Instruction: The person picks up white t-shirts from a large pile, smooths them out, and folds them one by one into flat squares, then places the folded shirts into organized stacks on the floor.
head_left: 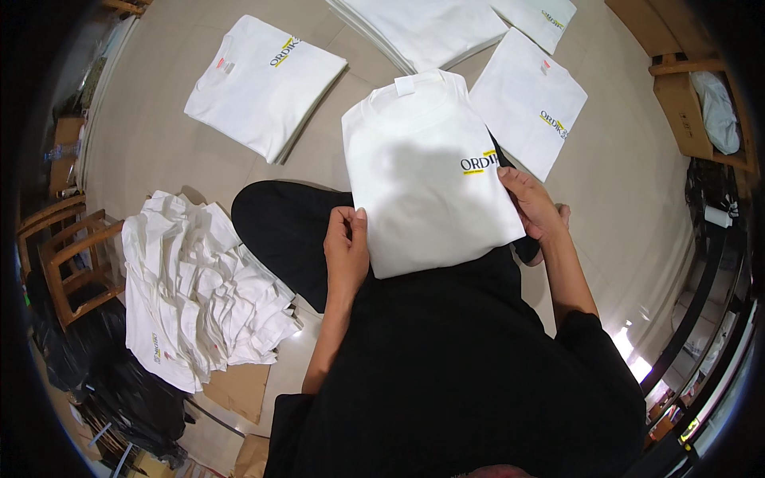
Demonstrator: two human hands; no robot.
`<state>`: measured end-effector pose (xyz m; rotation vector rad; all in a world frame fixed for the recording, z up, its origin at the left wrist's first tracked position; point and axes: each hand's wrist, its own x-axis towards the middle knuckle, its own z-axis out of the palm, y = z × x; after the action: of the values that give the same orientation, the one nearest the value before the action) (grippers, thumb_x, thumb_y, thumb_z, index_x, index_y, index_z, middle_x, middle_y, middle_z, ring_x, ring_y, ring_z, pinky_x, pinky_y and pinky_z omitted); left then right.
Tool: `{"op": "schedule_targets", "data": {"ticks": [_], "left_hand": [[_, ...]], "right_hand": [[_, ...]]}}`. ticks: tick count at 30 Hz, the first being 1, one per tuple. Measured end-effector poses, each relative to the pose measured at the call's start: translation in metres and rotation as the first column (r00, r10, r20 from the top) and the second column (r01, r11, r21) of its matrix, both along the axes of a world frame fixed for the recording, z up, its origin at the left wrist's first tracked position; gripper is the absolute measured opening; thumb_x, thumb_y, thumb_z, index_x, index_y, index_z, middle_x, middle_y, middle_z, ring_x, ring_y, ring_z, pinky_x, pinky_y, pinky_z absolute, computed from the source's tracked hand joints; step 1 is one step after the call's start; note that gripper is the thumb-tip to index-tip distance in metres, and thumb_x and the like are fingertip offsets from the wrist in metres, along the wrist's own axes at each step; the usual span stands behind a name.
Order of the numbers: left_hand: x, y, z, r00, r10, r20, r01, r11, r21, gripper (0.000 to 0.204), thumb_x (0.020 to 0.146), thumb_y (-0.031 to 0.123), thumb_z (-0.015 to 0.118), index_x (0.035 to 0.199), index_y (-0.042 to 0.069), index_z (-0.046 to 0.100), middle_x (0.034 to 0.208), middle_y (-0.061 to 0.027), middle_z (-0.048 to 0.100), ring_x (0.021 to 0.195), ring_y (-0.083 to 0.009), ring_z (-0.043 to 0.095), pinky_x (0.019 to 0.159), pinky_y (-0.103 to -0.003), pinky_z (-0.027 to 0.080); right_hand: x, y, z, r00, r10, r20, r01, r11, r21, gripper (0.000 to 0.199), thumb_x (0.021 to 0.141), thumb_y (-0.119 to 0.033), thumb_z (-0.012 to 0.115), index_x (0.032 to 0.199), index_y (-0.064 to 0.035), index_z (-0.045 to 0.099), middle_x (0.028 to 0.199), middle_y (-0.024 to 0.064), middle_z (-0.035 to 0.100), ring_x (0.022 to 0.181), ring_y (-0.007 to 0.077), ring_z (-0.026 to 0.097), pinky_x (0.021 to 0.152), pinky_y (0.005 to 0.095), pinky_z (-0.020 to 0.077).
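Note:
A neatly folded white T-shirt (422, 203) with a small dark and yellow print lies over my lap, its collar pointing away from me. My left hand (347, 243) pinches its left edge between thumb and fingers. On the opposite edge, just below the print, my right hand (532, 203) grips the cloth with the thumb on top; its other fingers are partly hidden behind the shirt. Shadows fall across the shirt's middle.
Folded white shirts lie on the tiled floor: a stack (263, 88) ahead left, another stack (422, 32) at the far middle, one shirt (530, 103) ahead right. A loose heap of white shirts (199, 287) sits left, by wooden chairs (76, 255) and black plastic bags (127, 398). Cardboard box (681, 119) at right.

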<state>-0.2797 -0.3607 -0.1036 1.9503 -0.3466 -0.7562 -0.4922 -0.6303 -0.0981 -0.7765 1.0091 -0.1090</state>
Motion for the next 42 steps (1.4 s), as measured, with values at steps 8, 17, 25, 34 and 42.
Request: {"op": "schedule_targets", "data": {"ticks": [8, 17, 25, 34, 42], "left_hand": [[-0.015, 0.001, -0.019, 0.992, 0.12, 0.032, -0.119, 0.992, -0.044, 0.028, 0.113, 0.029, 0.052, 0.101, 0.003, 0.051, 0.078, 0.0009, 0.048, 0.073, -0.0077, 0.041, 0.065, -0.027, 0.039], [-0.02, 0.012, 0.002, 0.969, 0.006, -0.249, 0.009, 0.998, 0.06, 0.031, 0.112, 0.032, 0.055, 0.099, 0.004, 0.057, 0.077, 0.0021, 0.056, 0.071, -0.0055, 0.046, 0.064, -0.026, 0.042], [-0.011, 0.015, 0.031, 0.986, -0.076, -0.147, 0.101, 0.98, 0.169, 0.029, 0.112, 0.028, 0.055, 0.098, 0.002, 0.056, 0.066, -0.0052, 0.057, 0.06, -0.0109, 0.049, 0.059, -0.032, 0.042], [-0.015, 0.03, 0.03, 0.959, -0.277, -0.06, 0.278, 0.881, 0.382, 0.033, 0.109, 0.029, 0.058, 0.096, 0.0, 0.06, 0.068, -0.0154, 0.064, 0.057, -0.024, 0.059, 0.059, -0.039, 0.046], [0.016, -0.01, 0.001, 0.99, -0.116, 0.085, 0.097, 0.975, 0.199, 0.038, 0.11, 0.032, 0.055, 0.1, -0.003, 0.064, 0.072, -0.0161, 0.066, 0.064, -0.0233, 0.061, 0.066, -0.039, 0.05]], "right_hand": [[0.026, 0.029, 0.043, 0.824, -0.175, -0.539, -0.474, 0.309, -0.825, 0.023, 0.107, -0.022, 0.061, 0.099, 0.0005, 0.06, 0.079, 0.0231, 0.067, 0.067, 0.0346, 0.067, 0.063, 0.0424, 0.0503], [-0.02, 0.04, -0.004, 0.917, 0.025, -0.399, -0.208, 0.882, -0.422, 0.034, 0.103, -0.034, 0.071, 0.087, -0.005, 0.063, 0.067, -0.0043, 0.054, 0.061, 0.0059, 0.045, 0.055, 0.026, 0.035], [-0.022, 0.052, 0.048, 0.87, -0.073, -0.488, -0.372, 0.553, -0.746, 0.036, 0.102, -0.033, 0.072, 0.082, -0.0055, 0.06, 0.062, -0.0038, 0.052, 0.06, 0.0063, 0.039, 0.066, 0.0234, 0.0378], [-0.045, 0.067, 0.017, 0.905, 0.128, -0.406, -0.302, 0.866, -0.4, 0.025, 0.106, -0.028, 0.068, 0.093, -0.0067, 0.064, 0.078, -0.0052, 0.059, 0.064, 0.0005, 0.046, 0.055, 0.0212, 0.0361], [-0.004, 0.021, 0.009, 0.988, -0.141, -0.063, 0.144, 0.988, 0.056, 0.041, 0.11, -0.037, 0.058, 0.115, 0.0013, 0.069, 0.103, 0.0076, 0.076, 0.08, 0.0095, 0.07, 0.068, 0.0231, 0.0563]]}}
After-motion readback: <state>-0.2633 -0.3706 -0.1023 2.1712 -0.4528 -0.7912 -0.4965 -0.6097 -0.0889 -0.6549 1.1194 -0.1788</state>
